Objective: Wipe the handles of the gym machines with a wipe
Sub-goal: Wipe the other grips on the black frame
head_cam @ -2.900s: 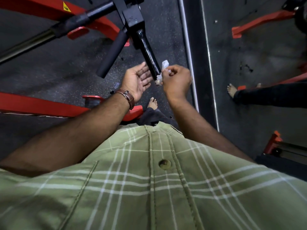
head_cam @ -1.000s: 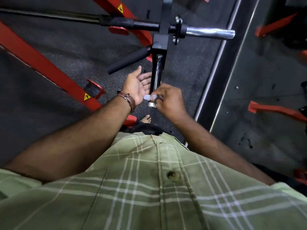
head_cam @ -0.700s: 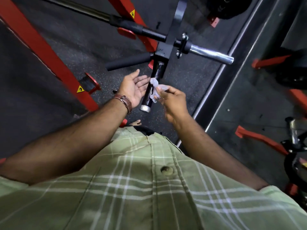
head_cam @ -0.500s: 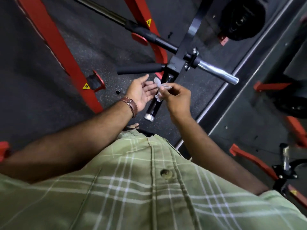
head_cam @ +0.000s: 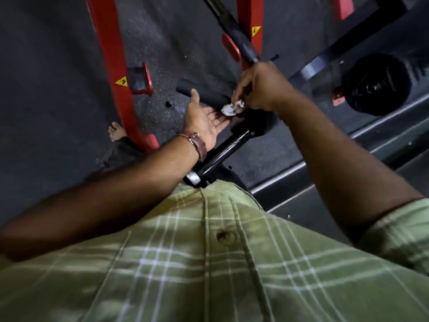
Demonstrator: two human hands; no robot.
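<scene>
the wipe [head_cam: 232, 107], a small crumpled white wad, is pinched in the curled fingers [head_cam: 237, 96] of the right hand [head_cam: 260, 87] and pressed at the inner end of the black foam handle [head_cam: 201, 92]; most of it is hidden under the hand. the left hand [head_cam: 204, 118] lies palm up just below, fingers straight and relaxed, holding nothing, thumb touching the handle. a brown watch strap [head_cam: 197, 142] circles that wrist. the glossy black bar [head_cam: 222, 152] runs under the wrist toward the green plaid shirt [head_cam: 209, 263], its joint with the handle is hidden. red frame [head_cam: 116, 73] stands left, a weight plate [head_cam: 376, 84] right, blurred; dark floor [head_cam: 46, 89] lies open at far left.
</scene>
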